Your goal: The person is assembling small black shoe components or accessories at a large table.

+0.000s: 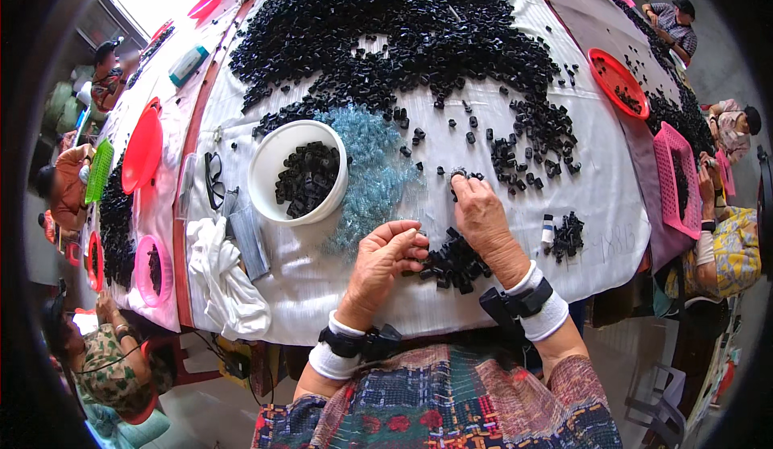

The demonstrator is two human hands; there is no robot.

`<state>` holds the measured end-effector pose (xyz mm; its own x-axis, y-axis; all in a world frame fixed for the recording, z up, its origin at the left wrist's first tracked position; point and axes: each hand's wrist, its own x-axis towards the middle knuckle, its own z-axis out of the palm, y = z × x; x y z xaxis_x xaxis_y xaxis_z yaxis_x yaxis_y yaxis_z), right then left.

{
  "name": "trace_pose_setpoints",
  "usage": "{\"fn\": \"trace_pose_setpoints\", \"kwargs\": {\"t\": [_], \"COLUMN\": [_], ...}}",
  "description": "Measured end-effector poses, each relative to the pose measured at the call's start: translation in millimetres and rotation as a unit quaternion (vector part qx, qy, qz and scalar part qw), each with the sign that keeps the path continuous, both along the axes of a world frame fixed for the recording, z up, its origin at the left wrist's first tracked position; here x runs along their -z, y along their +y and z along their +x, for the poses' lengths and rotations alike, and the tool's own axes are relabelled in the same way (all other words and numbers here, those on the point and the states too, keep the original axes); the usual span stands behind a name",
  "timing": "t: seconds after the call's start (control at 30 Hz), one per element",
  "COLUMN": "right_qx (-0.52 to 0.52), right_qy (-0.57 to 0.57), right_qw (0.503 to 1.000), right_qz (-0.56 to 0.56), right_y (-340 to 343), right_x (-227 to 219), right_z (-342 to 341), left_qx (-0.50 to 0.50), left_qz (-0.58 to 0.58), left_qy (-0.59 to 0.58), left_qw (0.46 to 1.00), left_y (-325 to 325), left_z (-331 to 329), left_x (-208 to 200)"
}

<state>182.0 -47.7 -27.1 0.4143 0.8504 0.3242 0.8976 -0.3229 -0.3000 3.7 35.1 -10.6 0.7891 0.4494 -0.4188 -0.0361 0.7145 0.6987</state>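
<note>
My right hand (pixel 483 219) is closed in a pinch at the fingertips, with a small black plastic part (pixel 456 173) at them. Lower and to its left, my left hand (pixel 382 260) has thumb and fingers pressed together; whatever is between them is too small to make out. A small heap of black plastic parts (pixel 456 265) lies on the cloth between and below my hands. Just beyond my left hand spreads a pile of tiny clear-blue pieces (pixel 366 167). A white bowl (pixel 259 171) holding black parts stands left of that pile.
A huge mound of black parts (pixel 386 22) covers the far cloth. Glasses (pixel 214 182), a blue face mask (pixel 248 235) and a white cloth (pixel 229 288) lie left. A small white bottle (pixel 547 230) stands right. Several people sit at neighbouring tables with red trays (pixel 143 149) and a pink basket (pixel 672 179).
</note>
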Motion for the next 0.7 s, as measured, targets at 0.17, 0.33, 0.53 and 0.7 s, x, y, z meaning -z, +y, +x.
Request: {"fn": "trace_pose_setpoints", "kwargs": {"t": [0.17,0.33,0.53,0.7], "right_qx": [-0.041,-0.114,-0.125,-0.068], "right_qy": [0.086,0.124,0.137,0.279], "right_qw": [0.992,0.973,0.966,0.929], "right_qz": [0.086,0.158,0.179,0.233], "right_y": [-5,-12,-23,-30], "right_x": [-12,-43,-47,-47], "right_z": [-1,-32,-45,-54], "left_qx": [-0.015,-0.028,-0.028,-0.030], "left_qz": [0.009,0.029,0.014,-0.016], "left_qy": [0.005,-0.014,-0.052,-0.079], "left_qw": [1.000,0.999,0.998,0.996], "left_y": [-1,-5,-11,-12], "left_z": [10,22,22,14], "left_x": [-5,-13,-9,-7]}}
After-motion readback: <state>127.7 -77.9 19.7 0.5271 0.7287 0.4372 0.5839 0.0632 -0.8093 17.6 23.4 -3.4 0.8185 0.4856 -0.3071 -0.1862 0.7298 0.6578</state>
